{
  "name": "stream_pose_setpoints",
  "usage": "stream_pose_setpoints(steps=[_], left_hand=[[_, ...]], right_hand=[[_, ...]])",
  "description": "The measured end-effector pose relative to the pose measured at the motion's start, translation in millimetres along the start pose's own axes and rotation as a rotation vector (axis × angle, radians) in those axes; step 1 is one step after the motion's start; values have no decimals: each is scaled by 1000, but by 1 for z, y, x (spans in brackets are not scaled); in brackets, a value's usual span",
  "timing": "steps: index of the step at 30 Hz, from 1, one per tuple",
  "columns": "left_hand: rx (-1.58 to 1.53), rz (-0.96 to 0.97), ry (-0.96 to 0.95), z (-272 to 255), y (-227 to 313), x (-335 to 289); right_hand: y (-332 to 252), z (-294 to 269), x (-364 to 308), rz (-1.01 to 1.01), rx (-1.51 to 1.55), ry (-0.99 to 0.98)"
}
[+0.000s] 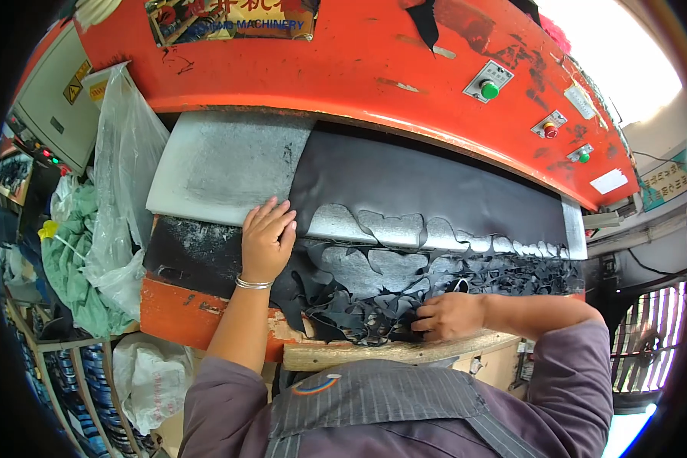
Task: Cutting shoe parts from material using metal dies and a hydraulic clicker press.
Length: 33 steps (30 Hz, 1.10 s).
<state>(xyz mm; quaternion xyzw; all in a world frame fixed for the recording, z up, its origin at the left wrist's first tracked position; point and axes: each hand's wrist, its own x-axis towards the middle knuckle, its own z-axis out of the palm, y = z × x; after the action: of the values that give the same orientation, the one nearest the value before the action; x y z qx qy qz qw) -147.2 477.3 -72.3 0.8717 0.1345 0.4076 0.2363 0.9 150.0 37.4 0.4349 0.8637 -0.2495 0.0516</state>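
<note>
A black sheet of leather-like material lies over the pale cutting board, its near edge cut into scalloped curves. My left hand is open, fingers stretched out, with the fingertips at the board's near edge beside the sheet's left corner. Along the front ledge lies a heap of black offcuts, thin and curled. Among them, near the wooden front edge, my right hand has its fingers curled closed; what they hold, if anything, is hidden. A small shiny curved edge shows just beyond it.
A large orange press spans the far side of the board, with green buttons and a red one on its front. Clear plastic sheeting hangs at the left, beside a grey electrical box. A wooden strip runs along the near edge.
</note>
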Motion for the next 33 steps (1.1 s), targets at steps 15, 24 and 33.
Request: stream_pose_setpoints(steps=[15,24,33], left_hand=[[-126,-96,-24,-4,-12,-3],[11,-193,-121,10,5,5],[65,-275,-228,24,3,17]], right_hand=[[79,-83,75,986,572,1085],[145,-39,114,1090,337,1183],[142,-20,95,947,-16,976]])
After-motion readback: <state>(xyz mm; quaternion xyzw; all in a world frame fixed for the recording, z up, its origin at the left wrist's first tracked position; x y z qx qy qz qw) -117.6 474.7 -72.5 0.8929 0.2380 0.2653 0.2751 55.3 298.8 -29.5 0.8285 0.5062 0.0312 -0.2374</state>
